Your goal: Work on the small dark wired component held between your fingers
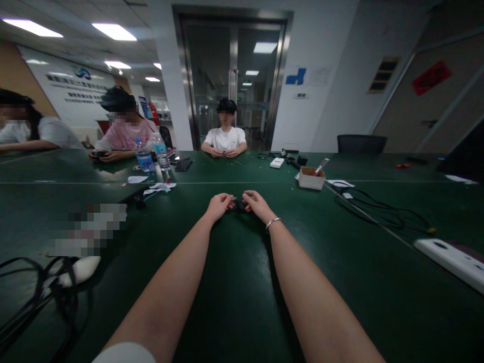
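Note:
Both my arms reach forward over the green table. My left hand has its fingers drawn together in a pinch, with a tiny silvery bit showing at the tips; what it is I cannot make out. Just across from it, my right hand curls its thumb and fingers inward at a small black object. That object sits between the two hands, close to the tabletop. Its kind is too small and dark to tell, and the fingers partly cover it. A silver bracelet circles my right wrist.
A small open box with a pen-like stick stands ahead right. Black cables and a white power strip lie right. Leftward are a white mouse, tangled cables and water bottles. Several people sit around the table.

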A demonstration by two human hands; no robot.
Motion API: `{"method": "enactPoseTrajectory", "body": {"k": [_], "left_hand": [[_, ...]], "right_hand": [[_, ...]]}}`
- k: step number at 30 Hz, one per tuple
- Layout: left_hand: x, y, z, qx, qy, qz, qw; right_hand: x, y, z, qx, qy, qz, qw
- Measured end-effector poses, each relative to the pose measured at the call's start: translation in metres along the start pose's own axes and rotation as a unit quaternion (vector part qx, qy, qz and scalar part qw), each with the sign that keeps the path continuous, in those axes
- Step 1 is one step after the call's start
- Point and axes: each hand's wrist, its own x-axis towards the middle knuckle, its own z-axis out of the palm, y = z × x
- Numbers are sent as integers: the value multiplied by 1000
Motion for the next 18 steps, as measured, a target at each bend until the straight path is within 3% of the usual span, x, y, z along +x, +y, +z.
{"method": "enactPoseTrajectory", "body": {"k": [8, 14, 18], "left_hand": [[-3, 1, 2, 39, -1, 13, 999], [-1, -1, 1, 26, -8, 7, 1000], [-1, -2, 0, 33, -18, 4, 999]], "right_hand": [[0, 4, 5, -130, 0, -53, 990], [2, 5, 4, -93, -25, -76, 992], [1, 2, 3, -46, -32, -45, 997]]}}
